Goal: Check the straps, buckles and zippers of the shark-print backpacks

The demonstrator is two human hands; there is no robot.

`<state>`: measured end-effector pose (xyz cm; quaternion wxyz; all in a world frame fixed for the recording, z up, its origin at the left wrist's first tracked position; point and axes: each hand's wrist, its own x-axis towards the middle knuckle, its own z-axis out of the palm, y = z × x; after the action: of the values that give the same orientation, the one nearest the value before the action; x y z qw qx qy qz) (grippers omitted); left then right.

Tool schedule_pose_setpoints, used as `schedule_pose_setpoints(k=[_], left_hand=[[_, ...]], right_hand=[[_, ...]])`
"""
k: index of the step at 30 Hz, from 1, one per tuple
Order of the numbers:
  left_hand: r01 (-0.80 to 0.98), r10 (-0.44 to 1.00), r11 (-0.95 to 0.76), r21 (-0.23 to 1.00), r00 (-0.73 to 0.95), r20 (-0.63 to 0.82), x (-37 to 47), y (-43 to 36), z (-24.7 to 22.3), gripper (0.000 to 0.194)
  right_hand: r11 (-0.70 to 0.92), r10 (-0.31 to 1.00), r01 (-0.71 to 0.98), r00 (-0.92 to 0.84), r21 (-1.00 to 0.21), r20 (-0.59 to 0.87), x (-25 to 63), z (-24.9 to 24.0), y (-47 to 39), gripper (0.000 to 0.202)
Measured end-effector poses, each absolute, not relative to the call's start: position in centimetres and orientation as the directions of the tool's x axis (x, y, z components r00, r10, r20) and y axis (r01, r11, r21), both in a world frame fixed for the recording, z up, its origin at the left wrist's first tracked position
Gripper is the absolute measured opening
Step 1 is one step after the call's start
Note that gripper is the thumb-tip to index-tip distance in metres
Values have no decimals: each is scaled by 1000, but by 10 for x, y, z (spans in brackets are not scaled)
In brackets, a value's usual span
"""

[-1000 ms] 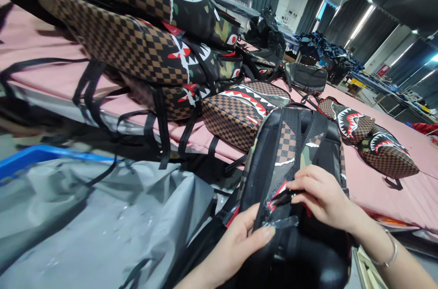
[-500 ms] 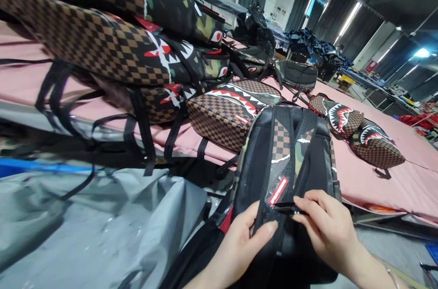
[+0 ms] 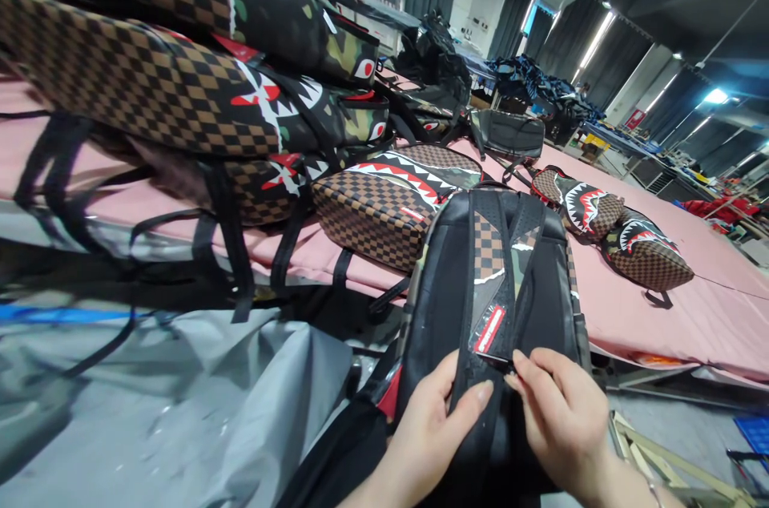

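A black backpack (image 3: 421, 308) stands in front of me with its back panel and shoulder straps facing me. The straps carry checkered and camouflage inserts, and a red label (image 3: 490, 330) with white lettering sits on the left one. My left hand (image 3: 429, 420) is wrapped round that shoulder strap (image 3: 465, 368) just below the label, thumb on top. My right hand (image 3: 561, 412) is closed in a pinch beside the strap, at the end of a thin dark piece with a shiny edge. What exactly the fingertips grip is too small to tell.
Checkered backpacks with shark-mouth prints (image 3: 150, 83) are stacked on the pink table (image 3: 649, 316) at left. Another checkered backpack (image 3: 372, 211) lies behind mine, and two smaller bags (image 3: 649, 247) at right. Grey sheeting (image 3: 240, 404) covers the lower left; a metal frame (image 3: 646, 452) stands lower right.
The view has shifted slightly, so the surroundings sit further left. My right fingers have closed more tightly at the strap. My left hand keeps its hold.
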<state>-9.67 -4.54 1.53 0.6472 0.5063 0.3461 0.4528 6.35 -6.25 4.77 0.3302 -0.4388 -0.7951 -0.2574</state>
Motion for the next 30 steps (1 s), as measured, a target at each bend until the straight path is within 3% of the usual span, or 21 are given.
schedule_pose_setpoints(k=[4,17,22,24,27,30], left_hand=[[-228,938,69,971,347,15,-95,-46,13,35],[-206,952,21,978,304,44,-84,-45,14,29],[-180,953,19,983,300,37,-81,-43,14,27],[-167,953,17,986,302,35,-82,-42,13,27],[-191,954,39,981,298,20,-89,-43,9,27],[-281,937,218,935,328,-120,-97,-47,5,30]], right_hand=[[469,558,878,-374,91,741,67,47,-65,15],[430,539,890,-389,153,747,61,49,-61,19],[458,571,882,-388,112,723,63,44,-60,19],[499,612,866,-367,17,701,65,45,-58,18],[551,723,787,-286,-276,629,73,52,-51,14],[460,858,698,-189,-549,478,86,57,-40,11]])
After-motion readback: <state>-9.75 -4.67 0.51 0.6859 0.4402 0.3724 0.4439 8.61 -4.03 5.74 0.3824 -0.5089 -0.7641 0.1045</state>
